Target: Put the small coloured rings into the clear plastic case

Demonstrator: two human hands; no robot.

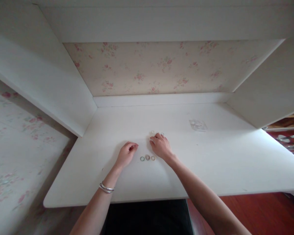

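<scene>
Toward the left of the tabletop's middle, the left hand (126, 154) rests on the white tabletop (210, 163) with its fingers curled loosely inward; whether anything sits inside that curl, I cannot tell. A silver bangle (106, 188) rides that wrist. Moving right, three small rings (147, 158) lie in a neat row between the two hands, touching neither. Next, the right hand (161, 146) lies palm down, fingers bent, its fingertips just beside a second row of rings (157, 133) set farther back toward the rear edge; it grips nothing that I can see. Looks like a sorting or lining-up step, mid-way. The next pick would call for a fine fingertip pinch on one tiny ring. Farther right, a small clear packet (198, 125) lies near the back.
</scene>
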